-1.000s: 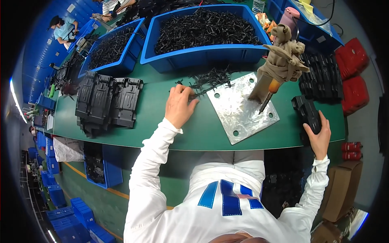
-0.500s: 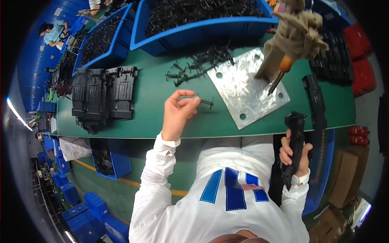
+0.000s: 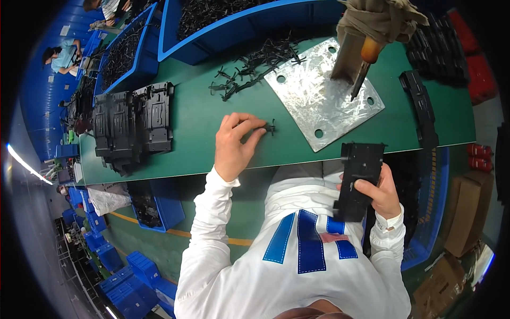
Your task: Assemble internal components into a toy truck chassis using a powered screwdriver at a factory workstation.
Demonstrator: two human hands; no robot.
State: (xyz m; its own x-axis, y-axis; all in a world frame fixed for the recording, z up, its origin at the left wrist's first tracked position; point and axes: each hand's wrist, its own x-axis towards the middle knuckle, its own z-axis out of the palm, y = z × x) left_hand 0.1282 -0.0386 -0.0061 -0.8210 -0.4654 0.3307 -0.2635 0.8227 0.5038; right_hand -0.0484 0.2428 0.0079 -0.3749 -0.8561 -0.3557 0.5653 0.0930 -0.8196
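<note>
My left hand (image 3: 237, 143) hovers over the green table (image 3: 196, 133), its fingertips pinching a small black plastic clip (image 3: 268, 127). My right hand (image 3: 378, 194) grips a long black plastic housing (image 3: 358, 178) near my chest, just below the table's front edge. A loose pile of small black clips (image 3: 255, 64) lies further back on the table, beside a square metal plate (image 3: 321, 93) with corner holes. An upright fixture wrapped in cloth (image 3: 372, 26) with an orange-handled tool stands on that plate.
A stack of black housings (image 3: 133, 125) sits at the table's left. Blue bins (image 3: 223, 21) full of black parts line the back. More black housings (image 3: 422, 109) lie at the right edge. Blue crates (image 3: 154, 204) stand below the table; other people work far left.
My right hand has carried the black housing from the table's right side down toward my chest. My left hand has drawn a small clip from the pile toward the front edge.
</note>
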